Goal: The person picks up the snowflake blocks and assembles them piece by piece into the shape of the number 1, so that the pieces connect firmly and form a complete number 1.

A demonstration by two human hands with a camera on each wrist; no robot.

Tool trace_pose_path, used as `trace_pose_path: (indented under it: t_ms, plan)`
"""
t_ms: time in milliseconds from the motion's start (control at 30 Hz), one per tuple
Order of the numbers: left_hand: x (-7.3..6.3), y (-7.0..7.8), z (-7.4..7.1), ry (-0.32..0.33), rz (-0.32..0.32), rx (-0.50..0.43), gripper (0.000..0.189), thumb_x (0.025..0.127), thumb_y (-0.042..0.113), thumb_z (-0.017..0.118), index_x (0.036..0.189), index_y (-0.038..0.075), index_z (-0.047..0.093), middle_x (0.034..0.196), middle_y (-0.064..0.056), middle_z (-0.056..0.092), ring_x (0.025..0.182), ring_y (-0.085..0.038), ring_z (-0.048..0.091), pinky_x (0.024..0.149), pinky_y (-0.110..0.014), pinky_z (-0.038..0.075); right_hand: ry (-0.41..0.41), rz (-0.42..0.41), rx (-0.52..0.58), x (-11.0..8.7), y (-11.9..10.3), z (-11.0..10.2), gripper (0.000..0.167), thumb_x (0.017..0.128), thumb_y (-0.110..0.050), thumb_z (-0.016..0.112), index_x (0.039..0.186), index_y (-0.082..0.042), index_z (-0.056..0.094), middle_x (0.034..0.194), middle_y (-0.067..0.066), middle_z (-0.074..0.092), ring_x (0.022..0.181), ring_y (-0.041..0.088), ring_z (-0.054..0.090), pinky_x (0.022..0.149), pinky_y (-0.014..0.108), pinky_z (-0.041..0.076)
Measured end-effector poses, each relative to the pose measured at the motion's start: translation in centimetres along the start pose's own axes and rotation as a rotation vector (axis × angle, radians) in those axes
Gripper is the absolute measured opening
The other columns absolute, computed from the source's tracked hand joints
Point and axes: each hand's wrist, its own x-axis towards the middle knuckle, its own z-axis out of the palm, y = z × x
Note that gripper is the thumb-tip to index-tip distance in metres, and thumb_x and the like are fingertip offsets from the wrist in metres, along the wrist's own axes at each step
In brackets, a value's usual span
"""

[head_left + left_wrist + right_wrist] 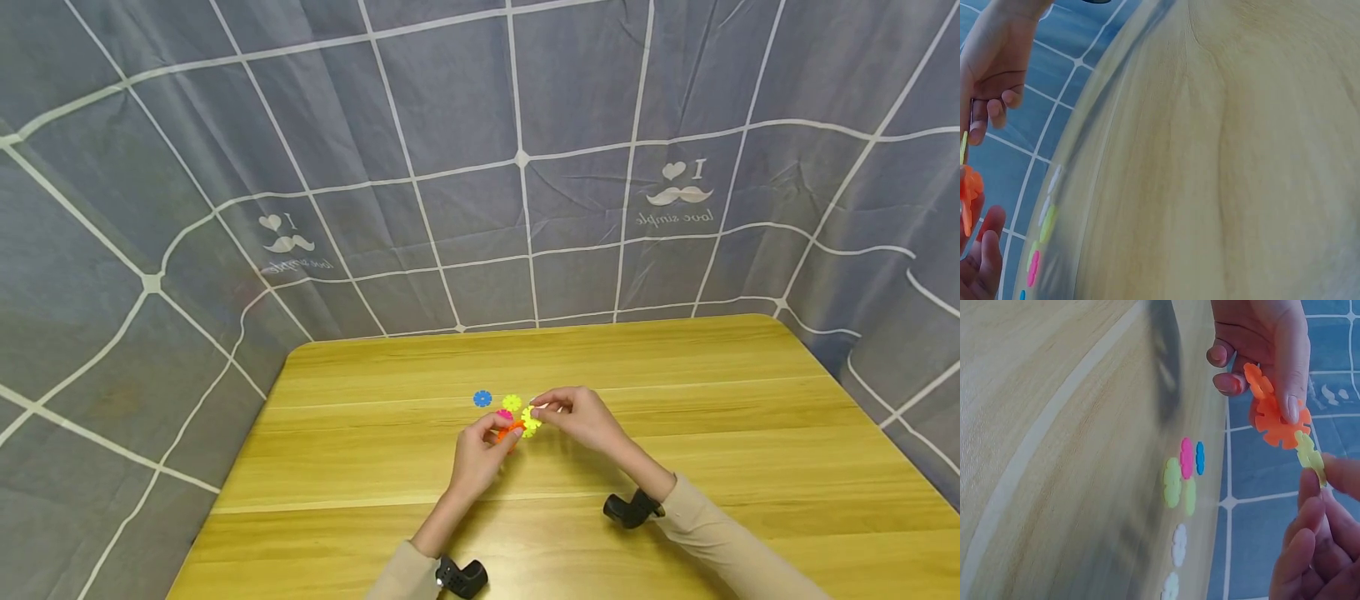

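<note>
Between thumb and fingers my left hand (477,458) pinches an orange snowflake disc (1277,424), flat and notched round its rim. A second orange disc (1259,381) is joined to it at an angle. My right hand (590,421) pinches a yellow snowflake disc (1310,457) by its edge. In the right wrist view the yellow disc's notched rim meets the rim of the orange one, the two set at an angle. Both hands are raised over the table, close together. The right hand's fingertips hide part of the yellow disc.
On the wooden table (360,467) beyond the hands lie loose snowflake discs: a blue one (482,398), a pink one (1187,458), two yellow-green ones (1172,482) and two white ones (1179,545). A grey checked curtain (465,208) hangs behind the table's far edge.
</note>
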Motion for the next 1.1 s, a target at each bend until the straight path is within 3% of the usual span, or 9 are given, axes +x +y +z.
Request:
trace_pose_path:
  t_ms: [167,400,567,800,1100]
  plan:
    - [-0.5,1.4,-0.3,-0.007,0.025,0.027,0.009,0.089,0.005,0.066,0.091,-0.004,0.066,0.088,-0.019,0.068,0.069,-0.045,0.062,0.043,-0.011,0.038,-0.041,-0.006,0.012,0.0,0.1,0.0,0.023,0.088,-0.02,0.068,0.105,-0.005,0.073,0.082,0.015,0.071,0.054,0.005,0.046,0.048,0.018,0.035]
    - [0.2,-1.2,0.1,0.011,0.107,0.064,0.008,0.087,0.01,0.069,0.085,0.003,0.066,0.09,-0.013,0.069,0.066,-0.027,0.063,0.044,-0.013,0.039,-0.089,0.055,0.147,0.3,-0.1,-0.5,0.022,0.086,-0.012,0.068,0.103,0.002,0.072,0.082,0.024,0.069,0.059,0.02,0.056,0.049,0.021,0.041]
    - [0.4,-1.5,0.2,0.047,0.234,0.142,0.011,0.085,0.017,0.073,0.078,0.013,0.065,0.081,-0.004,0.07,0.068,-0.005,0.057,0.05,-0.015,0.042,-0.111,0.094,0.214,0.5,-0.5,-1.0,0.022,0.084,-0.009,0.068,0.101,0.005,0.071,0.072,0.011,0.068,0.059,0.015,0.054,0.052,0.025,0.045]
    - [0.3,-1.2,0.9,0.139,0.362,0.25,0.013,0.081,0.014,0.076,0.075,0.012,0.064,0.071,-0.002,0.067,0.06,0.001,0.05,0.045,-0.013,0.038,-0.116,0.122,0.269,0.2,-0.7,-1.1,0.023,0.085,-0.007,0.067,0.101,0.01,0.068,0.062,-0.003,0.06,0.052,0.005,0.044,0.051,0.021,0.039]
    - [0.3,-1.1,1.1,0.16,0.364,0.262,0.012,0.08,0.012,0.076,0.075,0.011,0.066,0.071,-0.002,0.067,0.059,0.001,0.049,0.044,-0.011,0.035,-0.043,0.116,0.239,-0.5,-0.9,-0.5,0.024,0.085,-0.009,0.066,0.101,0.008,0.068,0.06,-0.003,0.053,0.052,0.005,0.044,0.048,0.018,0.036]
